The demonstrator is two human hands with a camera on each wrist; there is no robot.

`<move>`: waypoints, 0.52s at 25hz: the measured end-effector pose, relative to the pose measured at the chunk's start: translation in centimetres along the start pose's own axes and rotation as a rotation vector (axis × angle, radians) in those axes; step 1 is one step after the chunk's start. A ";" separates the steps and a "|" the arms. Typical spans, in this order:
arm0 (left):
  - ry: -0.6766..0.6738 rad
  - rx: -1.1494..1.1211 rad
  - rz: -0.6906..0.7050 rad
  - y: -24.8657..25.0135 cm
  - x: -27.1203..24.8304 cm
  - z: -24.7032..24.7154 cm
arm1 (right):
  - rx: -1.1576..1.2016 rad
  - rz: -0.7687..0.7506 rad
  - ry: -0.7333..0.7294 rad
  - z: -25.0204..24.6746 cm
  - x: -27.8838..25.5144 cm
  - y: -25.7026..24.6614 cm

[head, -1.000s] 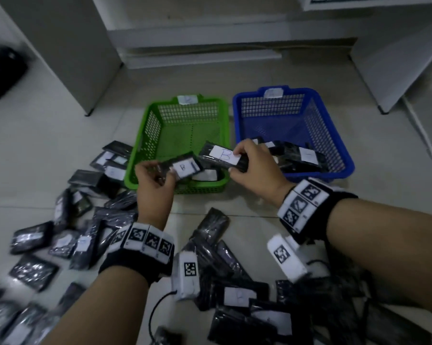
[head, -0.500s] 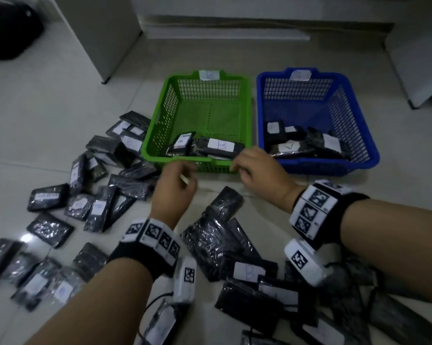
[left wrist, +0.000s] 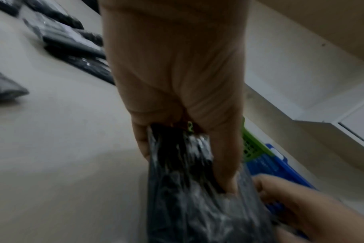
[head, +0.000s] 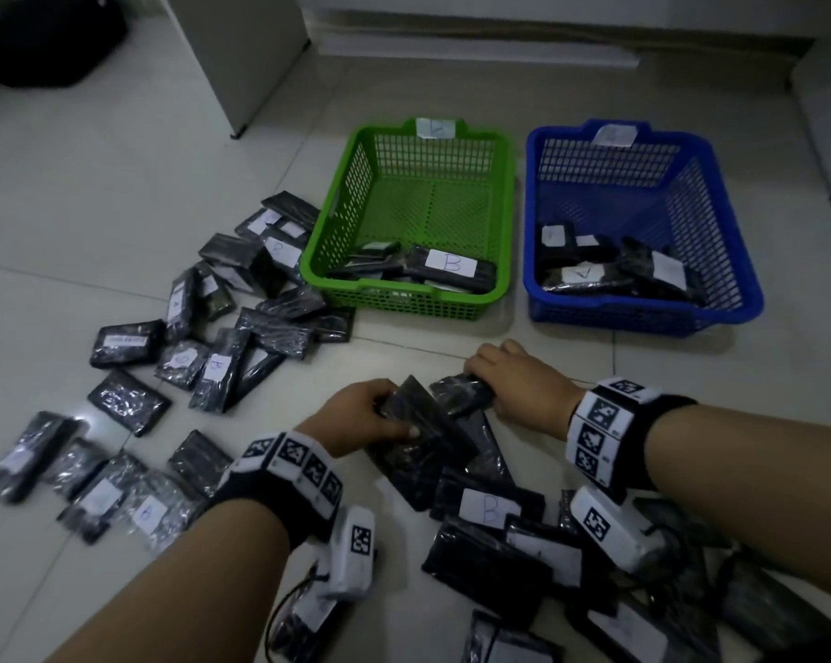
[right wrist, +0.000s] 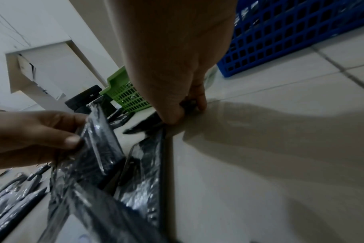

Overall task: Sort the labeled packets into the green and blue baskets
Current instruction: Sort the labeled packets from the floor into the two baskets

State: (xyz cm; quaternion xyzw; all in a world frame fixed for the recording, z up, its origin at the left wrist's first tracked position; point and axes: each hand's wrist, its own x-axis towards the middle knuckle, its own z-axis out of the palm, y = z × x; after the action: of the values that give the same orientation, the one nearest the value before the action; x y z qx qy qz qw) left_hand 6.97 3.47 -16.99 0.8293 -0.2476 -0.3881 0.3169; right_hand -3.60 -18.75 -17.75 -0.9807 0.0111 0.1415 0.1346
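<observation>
Left hand [head: 356,418] pinches a black packet [head: 418,423] by its end, thumb on top, fingers curled under, lifting it off the near pile. Right hand [head: 523,385] curls round a second packet [head: 461,392] just beside it, still low on the floor [head: 691,375]. Half a second ago both hands were empty at the green basket's front rim, having dropped B packets in; now they're back at the pile on fresh picks. Labels on both held packets face away, can't read them. Green basket [head: 506,193] holds a few packets, one marked B on top; blue basket [head: 719,193] holds several, one marked A. Many packets remain scattered, so sorting is early.
</observation>
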 end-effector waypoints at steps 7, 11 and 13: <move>-0.007 -0.372 0.385 4.6 0.3 -4.8 | 1.059 0.284 0.344 -5.5 -0.5 -1.0; 0.125 -0.218 0.474 6.1 0.8 -4.8 | 1.455 0.368 0.372 -8.2 -1.1 -1.6; 0.211 -0.199 0.474 6.8 0.9 -4.0 | 1.537 0.363 0.406 -8.9 -1.2 -1.3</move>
State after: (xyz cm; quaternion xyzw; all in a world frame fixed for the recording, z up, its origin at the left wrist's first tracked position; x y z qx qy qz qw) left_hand 9.55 -0.38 -10.58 0.7490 -0.3610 -0.2369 0.5026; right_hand -2.23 -19.94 -8.87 -0.6040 0.2881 -0.0665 0.7402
